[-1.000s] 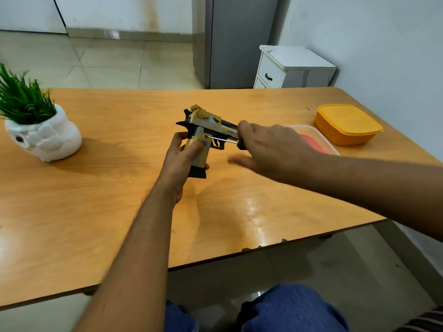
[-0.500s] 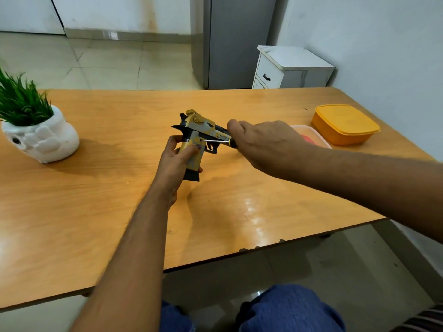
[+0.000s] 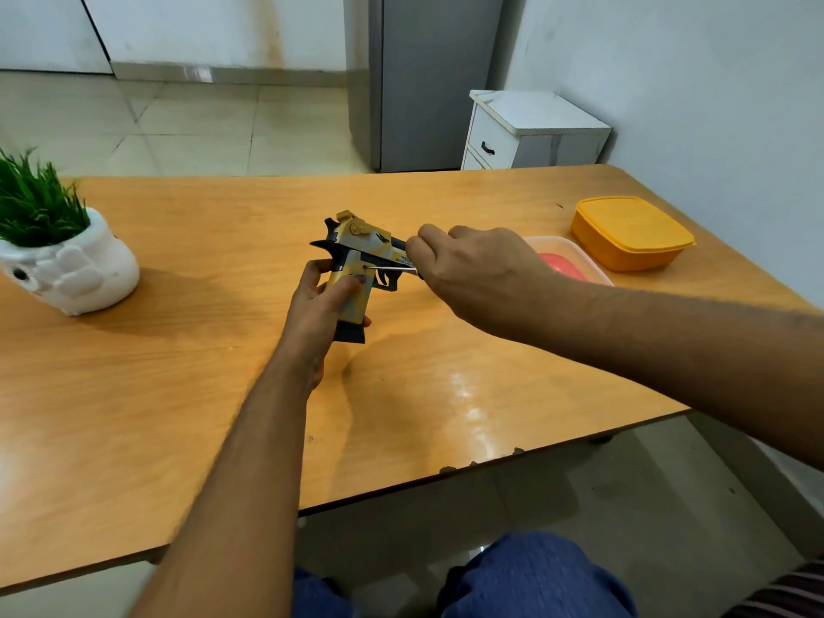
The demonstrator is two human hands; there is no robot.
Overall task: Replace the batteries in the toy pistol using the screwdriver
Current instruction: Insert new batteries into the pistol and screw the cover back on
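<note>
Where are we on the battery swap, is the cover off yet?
Not yet. Done: the left hand grips the toy pistol by its grip above the table, and the right hand holds the screwdriver. In hand: its tip sits against the pistol's side, just above the grip. Left: no cover, loose screw or batteries show, so opening, swapping and closing remain.

Toy pistol [image 3: 356, 256] in left hand [image 3: 319, 305], just left of right hand [image 3: 472, 272]. Screwdriver [image 3: 390, 268] between them. Two containers [image 3: 631, 231] right of right hand, plant pot [image 3: 67, 265] far left.
</note>
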